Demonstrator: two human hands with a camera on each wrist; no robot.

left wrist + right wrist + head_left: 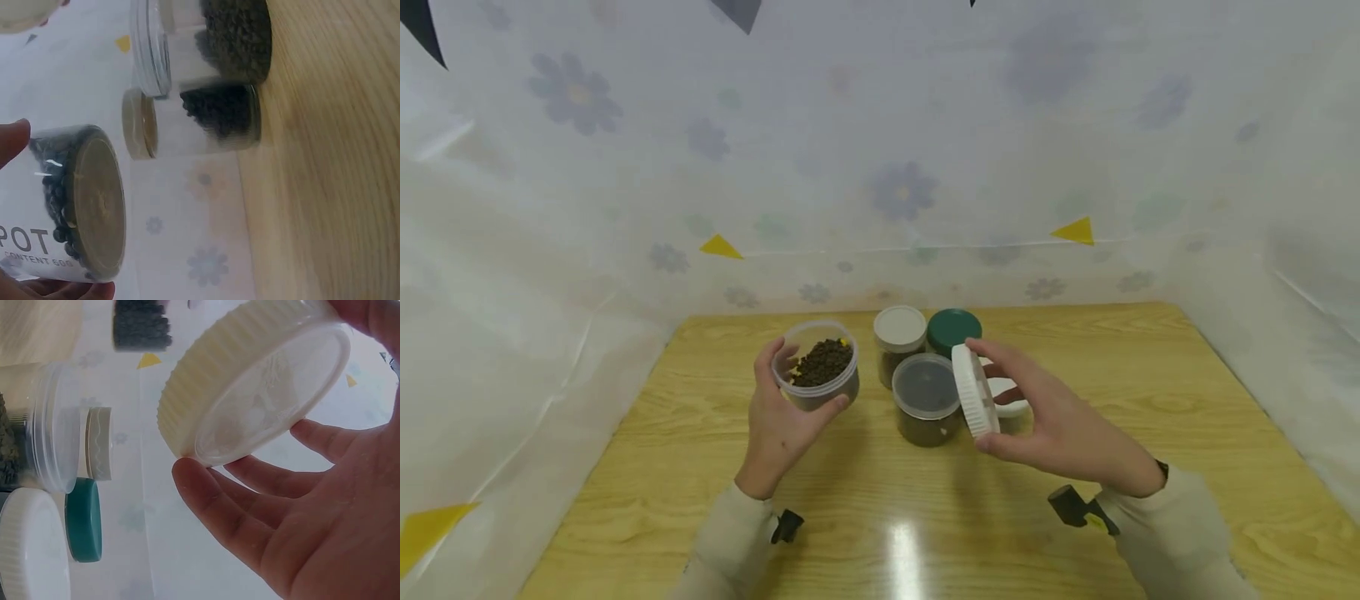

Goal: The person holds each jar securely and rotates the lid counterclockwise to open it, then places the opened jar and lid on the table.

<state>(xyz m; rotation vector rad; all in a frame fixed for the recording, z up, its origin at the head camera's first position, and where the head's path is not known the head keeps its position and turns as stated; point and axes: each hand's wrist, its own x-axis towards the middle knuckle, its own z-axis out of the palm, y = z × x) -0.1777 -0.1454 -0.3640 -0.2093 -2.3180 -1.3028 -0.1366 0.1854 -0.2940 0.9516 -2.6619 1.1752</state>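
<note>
My left hand [782,437] grips a clear plastic jar [842,393] above the table, tilted, its top uncovered. Dark brown pellets with a few yellow bits lie in it. The left wrist view shows the jar's round base [100,206] and grey printed lettering on its side. To the right, my right hand [1067,425] holds a white screw lid [973,392] by its rim, tipped almost on edge. Ribs run around that lid [250,381] in the right wrist view. Jar and lid are apart, a clear-topped jar [927,421] standing between and below them.
Behind the clear-topped jar stand a jar with an off-white lid [900,327] and one with a dark green lid [955,327]. Another white lid [1011,404] is partly hidden by my right hand. A flower-patterned sheet [902,192] hangs behind the wooden table [700,500].
</note>
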